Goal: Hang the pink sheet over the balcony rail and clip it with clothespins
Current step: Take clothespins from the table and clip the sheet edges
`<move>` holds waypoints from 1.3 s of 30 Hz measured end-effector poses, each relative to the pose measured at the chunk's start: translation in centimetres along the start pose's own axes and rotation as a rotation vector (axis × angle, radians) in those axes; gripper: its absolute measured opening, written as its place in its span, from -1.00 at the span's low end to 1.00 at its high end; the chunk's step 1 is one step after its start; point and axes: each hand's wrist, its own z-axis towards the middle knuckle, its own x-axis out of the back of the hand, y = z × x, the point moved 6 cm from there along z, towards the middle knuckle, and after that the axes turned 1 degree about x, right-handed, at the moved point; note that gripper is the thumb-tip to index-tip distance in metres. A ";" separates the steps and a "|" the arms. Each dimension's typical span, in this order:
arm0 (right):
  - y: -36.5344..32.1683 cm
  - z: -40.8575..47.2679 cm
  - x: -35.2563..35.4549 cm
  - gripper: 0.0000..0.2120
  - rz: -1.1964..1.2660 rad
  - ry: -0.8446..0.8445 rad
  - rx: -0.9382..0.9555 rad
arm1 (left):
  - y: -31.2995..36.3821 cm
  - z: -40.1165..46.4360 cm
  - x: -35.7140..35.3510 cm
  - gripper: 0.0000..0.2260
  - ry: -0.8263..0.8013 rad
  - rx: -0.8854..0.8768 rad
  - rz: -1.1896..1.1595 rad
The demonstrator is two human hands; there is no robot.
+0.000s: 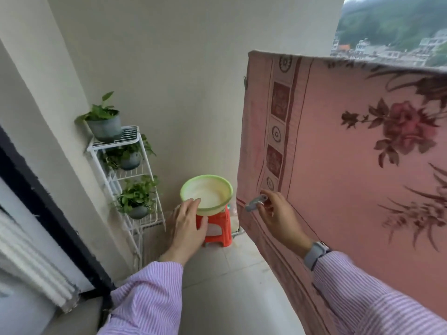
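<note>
Sheet (338, 153) over rail, soft, likely slips unpinned; right hand (278, 213) pinches peg (255, 203), left hand (186, 223) empty, fingers loosely spread; pin top fold.

The pink flowered cloth sheet (350, 151) hangs on the right, draped over the rail. Left of its lower corner a round pale green plastic basin (206, 193) sits on a small red plastic stool (216, 228). Further left, a white wire three-tier rack (135, 180) stands against the wall, one grey potted plant (104, 122) on each tier
</note>
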 end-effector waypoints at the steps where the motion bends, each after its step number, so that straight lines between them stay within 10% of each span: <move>1: 0.9 2.4 -1.1 -0.70 -0.010 0.022 -0.003 | -0.9 2.5 -1.0 -0.60 -0.010 -0.011 -0.009; 16: 12.3 35.8 -16.6 -0.68 -0.079 0.067 -0.094 | -12.2 39.5 -9.7 -0.58 -0.154 -0.245 0.312; 33: 24.2 52.5 -20.3 -0.73 -0.847 0.123 -0.215 | -5.5 69.1 -32.8 -0.54 -0.563 -0.491 -0.510; 39: 25.6 53.6 -19.6 -0.70 -0.709 0.211 -0.354 | -3.9 70.5 -35.0 -0.82 -0.560 -0.407 -0.795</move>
